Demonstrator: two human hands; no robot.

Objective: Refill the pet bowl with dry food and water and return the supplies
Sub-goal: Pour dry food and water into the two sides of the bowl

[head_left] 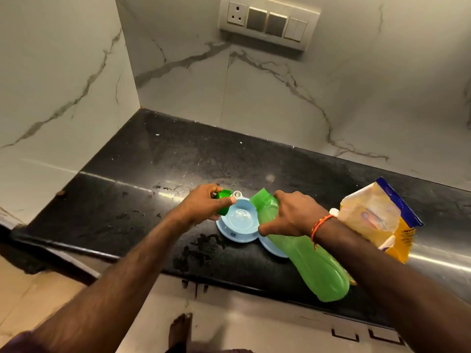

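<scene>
A light blue double pet bowl point(230, 231) sits on the black counter; its left cup holds a little clear water, its right cup is mostly hidden. My right hand point(290, 212) grips a green plastic bottle point(313, 263), tilted with its open mouth over the left cup. My left hand point(204, 205) holds the bottle's green cap point(224, 200) just left of the bowl. A yellow and blue bag of dry food point(382, 220) stands open to the right of the bowl, behind my right wrist.
The black counter point(127, 200) has wet patches and specks in front of the bowl. Marble walls close off the left and back. A switch panel point(267, 22) is on the back wall. Drawer fronts and my bare foot point(181, 327) lie below the counter edge.
</scene>
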